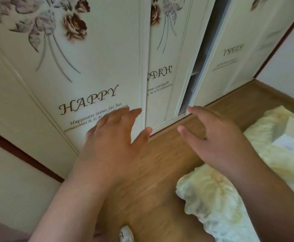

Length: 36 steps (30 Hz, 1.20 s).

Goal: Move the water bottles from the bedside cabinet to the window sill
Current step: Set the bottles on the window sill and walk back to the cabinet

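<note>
A: Head view: what are the hands doing?

B: The left hand [114,137] and the right hand [210,135] are both held out over a wood-grain floor [160,172], fingers spread and nearly straight. Each grip is wide and holds nothing, and they are somewhat blurred.

A: What lies beyond them?

B: Past the fingertips stands a glossy cream wardrobe [99,49] with three sliding door panels in view. Each has a printed flower spray and the word HAPPY in thin script, mirrored on the two panels past the right hand. A dark gap [203,58] stays open between those two, just beyond the right fingertips.

A: And nearer?

B: Under the right forearm lies a crumpled pale yellow quilt [217,198], soft and puffy, with a flat white item [289,144] on it, perhaps paper. A dark red strip [24,158] runs along the cream wall outside the left hand.

A: The water bottles?

B: No water bottles show, nor any bedside cabinet or window sill. A small pale rounded shape [126,234] sits at the bottom edge below the left wrist; I cannot tell what it is.
</note>
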### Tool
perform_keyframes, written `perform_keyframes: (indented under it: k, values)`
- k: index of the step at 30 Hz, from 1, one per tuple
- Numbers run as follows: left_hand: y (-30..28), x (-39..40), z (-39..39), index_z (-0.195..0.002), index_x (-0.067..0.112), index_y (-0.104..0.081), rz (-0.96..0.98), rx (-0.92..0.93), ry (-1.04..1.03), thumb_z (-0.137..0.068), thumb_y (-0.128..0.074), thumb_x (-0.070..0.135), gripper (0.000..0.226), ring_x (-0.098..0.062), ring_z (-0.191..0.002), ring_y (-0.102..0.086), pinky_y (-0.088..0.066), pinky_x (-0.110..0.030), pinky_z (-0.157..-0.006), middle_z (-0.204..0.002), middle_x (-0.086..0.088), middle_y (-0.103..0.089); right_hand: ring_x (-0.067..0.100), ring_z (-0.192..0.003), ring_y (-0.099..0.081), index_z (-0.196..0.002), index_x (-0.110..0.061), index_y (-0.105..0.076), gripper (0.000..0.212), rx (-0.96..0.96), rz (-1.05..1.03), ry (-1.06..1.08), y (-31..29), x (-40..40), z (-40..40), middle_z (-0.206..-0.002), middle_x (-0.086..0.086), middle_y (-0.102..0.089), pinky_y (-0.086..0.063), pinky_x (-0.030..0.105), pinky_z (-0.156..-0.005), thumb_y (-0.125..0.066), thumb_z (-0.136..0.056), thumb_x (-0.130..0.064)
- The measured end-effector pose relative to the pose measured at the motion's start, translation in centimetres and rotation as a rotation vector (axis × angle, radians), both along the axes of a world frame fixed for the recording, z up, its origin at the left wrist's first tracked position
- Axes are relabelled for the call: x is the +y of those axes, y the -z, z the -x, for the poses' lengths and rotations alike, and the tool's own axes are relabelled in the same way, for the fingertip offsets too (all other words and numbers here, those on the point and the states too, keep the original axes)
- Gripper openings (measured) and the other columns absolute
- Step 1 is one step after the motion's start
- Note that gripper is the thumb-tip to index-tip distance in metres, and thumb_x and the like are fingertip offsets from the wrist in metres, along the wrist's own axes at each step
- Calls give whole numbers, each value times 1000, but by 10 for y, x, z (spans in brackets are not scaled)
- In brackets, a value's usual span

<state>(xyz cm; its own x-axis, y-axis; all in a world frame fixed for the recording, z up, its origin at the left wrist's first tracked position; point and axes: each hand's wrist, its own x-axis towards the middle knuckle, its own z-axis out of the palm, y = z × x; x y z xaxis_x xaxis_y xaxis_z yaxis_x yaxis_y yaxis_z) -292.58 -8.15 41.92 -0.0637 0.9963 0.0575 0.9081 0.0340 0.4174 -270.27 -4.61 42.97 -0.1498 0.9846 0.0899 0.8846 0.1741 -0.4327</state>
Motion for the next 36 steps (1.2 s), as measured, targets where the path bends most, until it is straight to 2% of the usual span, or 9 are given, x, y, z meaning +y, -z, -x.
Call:
perform_keyframes:
  k: [4, 7, 10, 14, 19, 24, 29, 31, 36]
  values:
    - [0, 46, 25, -152, 49, -20, 53, 28, 62, -92, -27, 71, 65, -11, -150, -18, -22, -45, -119, -162, 20, -21, 15, -134, -51, -152, -37, -38, 67, -5, 40, 64, -1, 29, 28, -156, -13, -42, -41, 36, -109, -47, -91, -66]
    - [-1, 74, 35, -154, 45, -20, 103, 64, 102, -89, -25, 72, 70, -12, -151, -17, -21, -45, -120, -163, 17, -21, 18, -137, -49, -150, -40, -37, 73, -3, 72, 149, 3, 43, 39, -156, -12, -43, -42, 47, -113, -45, -85, -71]
    - [4, 97, 39, -154, 44, -21, 91, 86, 151, -89, -22, 73, 71, -14, -151, -20, -24, -46, -118, -163, 15, -23, 19, -138, -48, -149, -39, -38, 79, -2, 89, 191, 9, 57, 39, -156, -11, -43, -42, 52, -112, -39, -80, -77]
    - [8, 126, 34, -153, 45, -20, 88, 106, 188, -90, -22, 73, 69, -12, -151, -21, -27, -45, -118, -163, 16, -23, 20, -137, -49, -148, -36, -40, 70, 3, 86, 244, 17, 81, 27, -154, -9, -45, -44, 52, -110, -49, -86, -68]
    - [4, 170, 18, -154, 44, -19, 108, 145, 200, -86, -17, 73, 74, -13, -151, -19, -25, -46, -119, -163, 15, -21, 20, -137, -48, -149, -36, -40, 68, 38, 97, 271, 26, 125, 9, -155, -10, -44, -43, 53, -110, -53, -88, -65]
    - [-4, 225, -16, -153, 43, -21, 61, 180, 193, -91, -24, 70, 67, -14, -150, -22, -26, -44, -118, -163, 15, -24, 21, -141, -45, -152, -38, -34, 72, 44, 141, 252, 21, 184, -19, -159, -10, -39, -40, 52, -114, -50, -88, -68]
    - [-17, 289, -63, -152, 43, -21, 12, 203, 205, -90, -20, 72, 69, -15, -148, -27, -31, -45, -118, -162, 16, -26, 18, -140, -45, -151, -41, -34, 79, 107, 111, 244, 1, 245, -59, -158, -14, -39, -38, 48, -114, -41, -80, -73]
    - [-19, 312, -81, -151, 44, -21, -4, 203, 202, -91, -21, 72, 67, -16, -148, -28, -31, -46, -117, -161, 16, -27, 17, -138, -47, -151, -41, -35, 76, 115, 86, 248, -4, 266, -76, -156, -15, -41, -39, 46, -112, -43, -82, -73]
    - [-18, 354, -128, -151, 46, -20, 17, 183, 252, -93, -25, 71, 63, -14, -148, -27, -29, -44, -118, -162, 17, -26, 20, -137, -49, -150, -42, -36, 86, 121, 66, 318, -7, 302, -123, -157, -12, -41, -42, 49, -112, -34, -72, -78]
